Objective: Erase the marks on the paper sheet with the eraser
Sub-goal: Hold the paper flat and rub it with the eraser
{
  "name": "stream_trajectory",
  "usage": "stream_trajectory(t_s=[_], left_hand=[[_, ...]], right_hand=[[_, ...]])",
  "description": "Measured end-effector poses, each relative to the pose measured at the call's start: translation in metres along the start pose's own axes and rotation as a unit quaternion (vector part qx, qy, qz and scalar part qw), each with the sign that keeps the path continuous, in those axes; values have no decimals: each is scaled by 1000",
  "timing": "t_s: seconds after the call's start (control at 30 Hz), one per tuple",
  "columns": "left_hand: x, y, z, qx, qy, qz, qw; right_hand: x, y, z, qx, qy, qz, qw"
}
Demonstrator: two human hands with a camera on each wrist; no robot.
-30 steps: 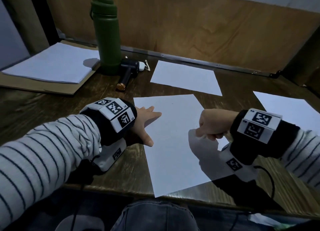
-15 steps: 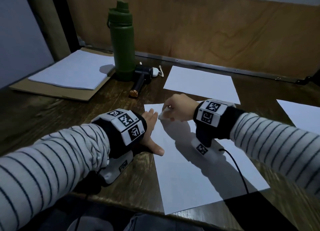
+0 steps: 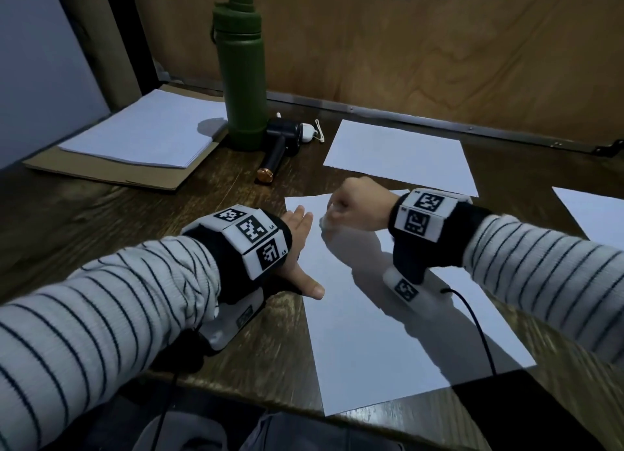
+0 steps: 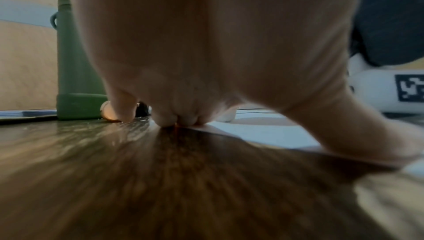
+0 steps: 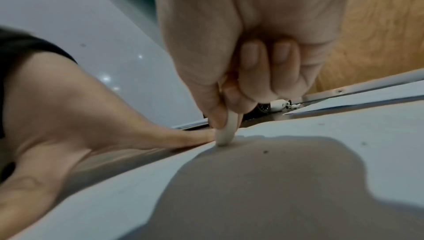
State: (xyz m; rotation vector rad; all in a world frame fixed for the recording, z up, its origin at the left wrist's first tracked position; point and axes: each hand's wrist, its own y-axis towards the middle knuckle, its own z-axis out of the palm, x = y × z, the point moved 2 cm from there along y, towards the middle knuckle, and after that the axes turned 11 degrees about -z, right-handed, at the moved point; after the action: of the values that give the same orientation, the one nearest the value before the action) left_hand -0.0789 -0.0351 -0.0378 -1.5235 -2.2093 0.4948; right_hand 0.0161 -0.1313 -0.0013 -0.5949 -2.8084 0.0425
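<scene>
A white paper sheet (image 3: 381,342) lies on the dark wooden table in front of me. My left hand (image 3: 299,244) lies flat with straight fingers on the sheet's left edge, thumb spread toward me. My right hand (image 3: 354,204) is curled near the sheet's far left corner, close to the left fingertips. It pinches a white eraser (image 5: 226,131) between thumb and fingers, and the eraser's lower end touches the paper sheet (image 5: 298,162). Small dark specks show on the paper near the eraser. In the left wrist view the left hand (image 4: 206,62) presses down at the paper's edge.
A green bottle (image 3: 241,79) stands at the back, with a small black device (image 3: 280,143) beside it. A paper stack on cardboard (image 3: 145,130) lies at the back left. Two more white sheets (image 3: 401,157) lie behind and to the right. A wooden wall closes the far side.
My right hand moved from the sheet's right side across to its far left corner, beside the left fingertips. The left hand stayed flat on the sheet's edge.
</scene>
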Motion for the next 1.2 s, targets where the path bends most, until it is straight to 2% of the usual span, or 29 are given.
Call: stream_trajectory(t_s=[0.07,0.17,0.23,0.3,0.4,0.47,0.53,0.6,0.67,0.77,0.87,0.93,1.07,1.13,1.2], left_hand=[[0,0,-1,-1,2,1,1000],[-1,2,2,0,10,3,1000],[0,4,4,-5,13,3,1000],[1,6,5,-11,11,7,1000],[3,9,6,-10,16,12,1000],[3,12,8,-9,18,12,1000],[3,13,9,-12,13,12,1000],[2,12,8,-9,10,13,1000],[1,10,7,-11,12,10,1000],[2,12,6,-21,13,16,1000],[3,12,7,-22,10,21,999],[2,10,6,-23,10,17,1000],[0,7,5,-11,5,11,1000],[1,8,4,-10,9,10,1000],[2,8,4,-10,19,10,1000]], right_hand=[[5,-8,3,19,-10,-20,1000],[17,-32,9,125,0,-81,989],[19,-35,7,166,15,-80,983],[15,-23,3,149,8,-57,987],[13,-5,0,56,-21,-43,997],[15,-10,4,24,-25,-46,998],[21,-27,10,57,-17,-78,995],[29,-45,14,128,6,-114,985],[32,-47,11,161,9,-117,980],[25,-22,5,100,-30,-90,990],[22,-7,5,26,-17,-53,998],[24,-19,8,42,-16,-71,996],[27,-55,14,179,46,-112,976],[21,-50,11,167,53,-94,980],[14,-32,7,117,26,-73,990]])
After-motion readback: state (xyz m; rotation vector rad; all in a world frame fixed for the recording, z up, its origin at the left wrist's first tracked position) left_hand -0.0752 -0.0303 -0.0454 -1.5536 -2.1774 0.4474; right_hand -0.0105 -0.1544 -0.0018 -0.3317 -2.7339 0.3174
